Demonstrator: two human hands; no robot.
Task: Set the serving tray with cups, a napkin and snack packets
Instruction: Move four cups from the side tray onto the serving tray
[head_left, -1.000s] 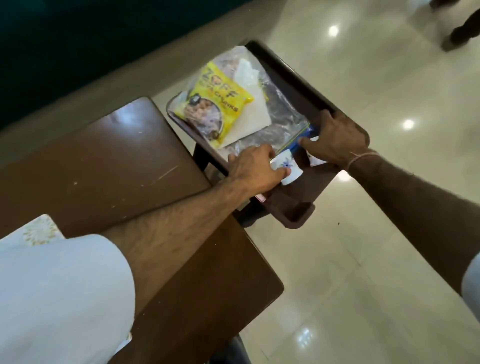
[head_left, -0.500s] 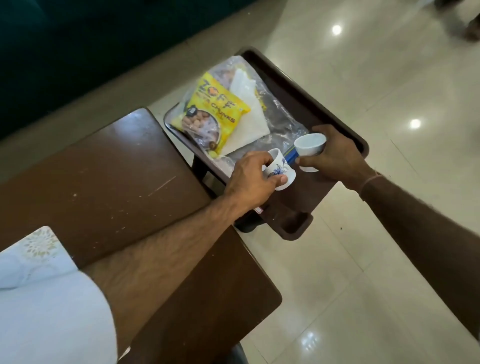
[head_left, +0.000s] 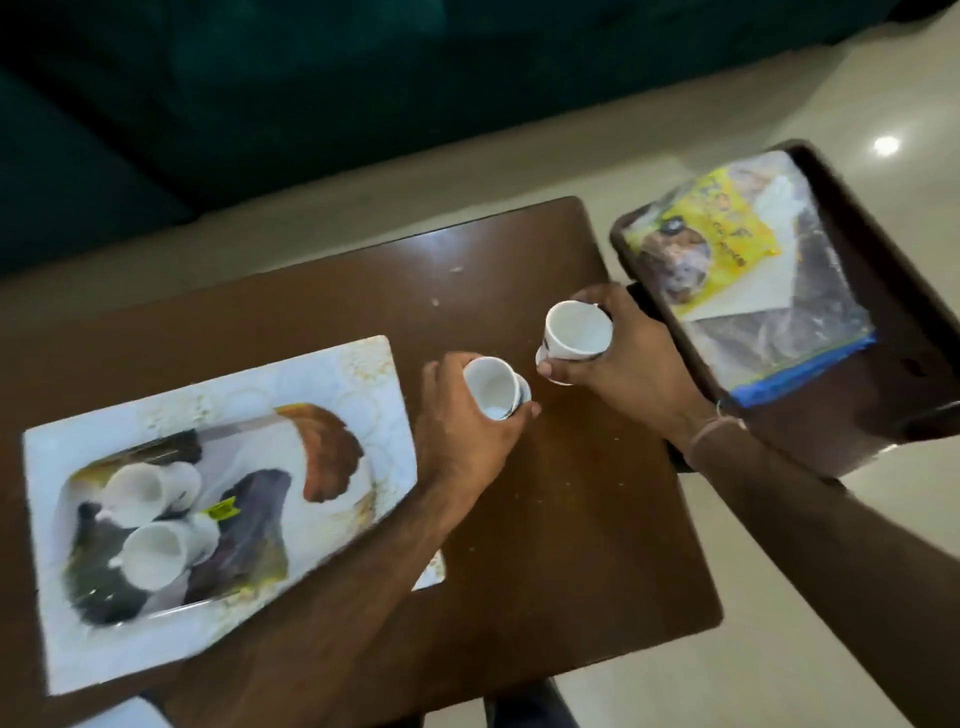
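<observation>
My left hand (head_left: 462, 441) grips a small white cup (head_left: 491, 387) above the brown table, just right of the patterned serving tray (head_left: 363, 374). A second white cup (head_left: 576, 330) is held in my right hand (head_left: 628, 374), near the table's right edge. Two more white cups (head_left: 148, 486) (head_left: 156, 558) lie on their sides in the tray's left part. On the dark side tray (head_left: 883, 415) at the right lie a yellow snack packet (head_left: 711, 234), a white napkin (head_left: 748, 291) and a clear zip bag (head_left: 800, 343).
The brown wooden table (head_left: 545, 519) carries the serving tray. Pale tiled floor (head_left: 779, 649) surrounds it. A dark green sofa (head_left: 311, 104) runs along the back. A white object (head_left: 130, 714) shows at the bottom left edge.
Both hands lifted a cup each from the dark side tray and carried them left over the brown table. My view swung left, bringing the serving tray into sight.
</observation>
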